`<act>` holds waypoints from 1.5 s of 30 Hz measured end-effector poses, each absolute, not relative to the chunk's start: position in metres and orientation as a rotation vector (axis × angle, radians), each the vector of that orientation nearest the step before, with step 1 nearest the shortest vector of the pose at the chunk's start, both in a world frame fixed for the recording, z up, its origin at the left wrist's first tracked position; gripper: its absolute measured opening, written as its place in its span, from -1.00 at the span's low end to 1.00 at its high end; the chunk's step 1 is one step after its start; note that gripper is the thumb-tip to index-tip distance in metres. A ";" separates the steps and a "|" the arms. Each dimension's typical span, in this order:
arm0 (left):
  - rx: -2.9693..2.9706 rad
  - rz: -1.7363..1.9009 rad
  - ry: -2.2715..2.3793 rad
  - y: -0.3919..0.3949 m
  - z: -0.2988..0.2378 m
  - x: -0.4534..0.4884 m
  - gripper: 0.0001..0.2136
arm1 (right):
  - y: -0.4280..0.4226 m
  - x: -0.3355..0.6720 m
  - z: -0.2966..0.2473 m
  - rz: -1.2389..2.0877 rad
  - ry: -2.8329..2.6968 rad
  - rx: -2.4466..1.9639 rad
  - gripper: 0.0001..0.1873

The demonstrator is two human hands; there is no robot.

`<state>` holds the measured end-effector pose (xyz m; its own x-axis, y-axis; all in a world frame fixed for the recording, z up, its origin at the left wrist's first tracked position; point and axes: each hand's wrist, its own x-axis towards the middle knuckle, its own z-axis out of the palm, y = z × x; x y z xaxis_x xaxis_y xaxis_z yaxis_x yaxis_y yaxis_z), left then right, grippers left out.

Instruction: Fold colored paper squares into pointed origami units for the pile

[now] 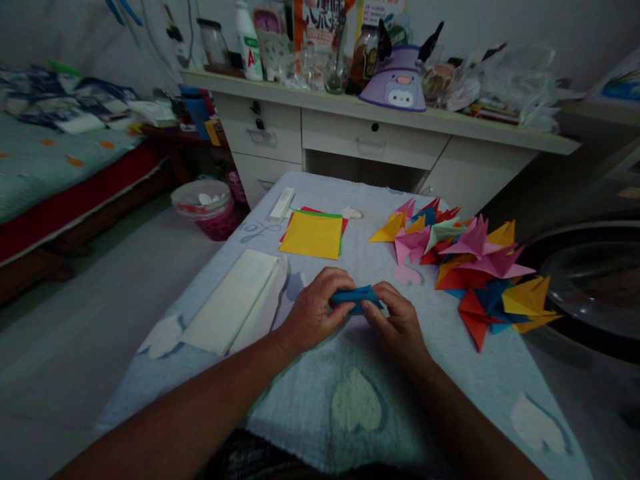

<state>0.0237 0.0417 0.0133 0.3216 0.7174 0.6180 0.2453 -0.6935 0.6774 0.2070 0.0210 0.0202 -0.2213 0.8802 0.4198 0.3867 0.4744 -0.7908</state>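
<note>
A small piece of folded blue paper is held just above the cloth-covered table, pinched from both sides. My left hand is closed on its left end, thumb below and fingers over the top. On the right end, my right hand grips it between thumb and fingers. Parts of the paper are hidden behind the fingertips. Beyond my hands lies a stack of square coloured paper, yellow on top with green and red edges showing. To the right sits a pile of folded paper cranes in several colours.
A folded white sheet lies to the left on the table, with a small white box farther back. Behind stands a white desk crowded with jars, bottles and a purple visor. A pink bin is on the floor.
</note>
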 end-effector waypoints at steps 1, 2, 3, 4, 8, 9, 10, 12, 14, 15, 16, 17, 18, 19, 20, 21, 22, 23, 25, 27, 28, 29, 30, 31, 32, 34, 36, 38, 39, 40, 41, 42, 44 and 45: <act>2.134 1.346 0.839 0.042 0.013 0.024 -0.74 | 0.021 0.207 0.020 0.674 -1.814 -1.069 -0.87; 2.139 1.347 0.833 0.042 0.012 0.023 -0.75 | 0.021 0.207 0.019 0.670 -1.816 -1.071 -0.87; 2.141 1.352 0.827 0.042 0.012 0.023 -0.75 | 0.021 0.207 0.018 0.670 -1.812 -1.079 -0.88; 2.142 1.357 0.820 0.042 0.011 0.023 -0.75 | 0.021 0.207 0.017 0.675 -1.804 -1.092 -0.90; 2.143 1.362 0.804 0.042 0.011 0.023 -0.78 | 0.020 0.207 0.010 0.710 -1.704 -1.145 -0.88; 2.142 1.363 0.806 0.042 0.012 0.023 -0.79 | 0.019 0.208 0.008 0.723 -1.675 -1.148 -0.87; 2.142 1.367 0.810 0.042 0.012 0.023 -0.80 | 0.019 0.208 0.007 0.735 -1.651 -1.148 -0.86; 2.144 1.368 0.813 0.042 0.012 0.023 -0.80 | 0.019 0.208 0.004 0.752 -1.623 -1.145 -0.85; 2.146 1.360 0.816 0.042 0.012 0.023 -0.80 | 0.019 0.208 0.003 0.751 -1.609 -1.141 -0.84; 2.146 1.354 0.820 0.041 0.012 0.023 -0.80 | 0.019 0.207 0.002 0.748 -1.604 -1.137 -0.83; 2.145 1.346 0.824 0.041 0.012 0.023 -0.81 | 0.019 0.207 0.002 0.745 -1.600 -1.130 -0.82; 2.144 1.339 0.829 0.041 0.012 0.023 -0.82 | 0.019 0.207 0.002 0.741 -1.597 -1.118 -0.81; 2.144 1.334 0.832 0.042 0.012 0.023 -0.83 | 0.020 0.207 0.002 0.734 -1.597 -1.103 -0.81; 2.146 1.328 0.830 0.042 0.012 0.023 -0.83 | 0.020 0.206 0.002 0.723 -1.597 -1.086 -0.80; 2.149 1.323 0.826 0.042 0.012 0.022 -0.84 | 0.020 0.206 0.003 0.712 -1.600 -1.073 -0.79; 2.151 1.319 0.822 0.042 0.011 0.022 -0.84 | 0.020 0.206 0.003 0.701 -1.606 -1.062 -0.79; 2.151 1.314 0.820 0.042 0.011 0.022 -0.85 | 0.020 0.206 0.004 0.692 -1.615 -1.056 -0.78; 2.152 1.305 0.818 0.042 0.011 0.022 -0.84 | 0.019 0.206 0.005 0.681 -1.626 -1.053 -0.78; 2.152 1.286 0.823 0.042 0.011 0.022 -0.84 | 0.019 0.206 0.007 0.638 -1.651 -1.050 -0.77; 2.154 1.269 0.839 0.042 0.011 0.022 -0.85 | 0.018 0.205 0.009 0.564 -1.680 -1.044 -0.77; 2.155 1.264 0.847 0.041 0.011 0.023 -0.85 | 0.018 0.205 0.010 0.523 -1.696 -1.041 -0.77; 2.155 1.260 0.855 0.041 0.011 0.023 -0.85 | 0.018 0.205 0.012 0.486 -1.711 -1.038 -0.77; 2.154 1.251 0.861 0.041 0.011 0.023 -0.86 | 0.017 0.205 0.013 0.456 -1.727 -1.035 -0.76; 2.152 1.241 0.865 0.041 0.010 0.023 -0.86 | 0.017 0.205 0.014 0.434 -1.742 -1.033 -0.77; 2.148 1.232 0.868 0.041 0.010 0.023 -0.86 | 0.016 0.205 0.014 0.419 -1.755 -1.032 -0.77; 2.135 1.217 0.878 0.041 0.009 0.023 -0.86 | 0.015 0.205 0.015 0.408 -1.770 -1.031 -0.78; 2.123 1.206 0.889 0.042 0.009 0.022 -0.87 | 0.014 0.205 0.015 0.408 -1.757 -1.042 -0.75; 2.118 1.200 0.891 0.042 0.008 0.022 -0.87 | 0.015 0.205 0.015 0.402 -1.746 -1.060 -0.70; 2.120 1.199 0.892 0.042 0.008 0.022 -0.87 | 0.015 0.205 0.015 0.396 -1.752 -1.068 -0.69; 2.124 1.199 0.891 0.042 0.008 0.022 -0.87 | 0.015 0.206 0.015 0.391 -1.765 -1.073 -0.69; 2.129 1.201 0.889 0.042 0.008 0.022 -0.87 | 0.015 0.206 0.015 0.384 -1.781 -1.071 -0.69; 2.132 1.203 0.890 0.042 0.008 0.022 -0.87 | 0.015 0.206 0.016 0.378 -1.794 -1.066 -0.70; 2.132 1.204 0.900 0.042 0.008 0.022 -0.88 | 0.014 0.206 0.016 0.365 -1.802 -1.056 -0.69; 2.128 1.203 0.912 0.042 0.008 0.022 -0.88 | 0.013 0.206 0.017 0.356 -1.803 -1.053 -0.68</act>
<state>0.0219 0.0418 0.0081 0.3769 0.7648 0.5225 0.2964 -0.6341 0.7142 0.2059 0.0132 0.0168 -0.1442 0.7870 0.5998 0.4999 0.5811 -0.6423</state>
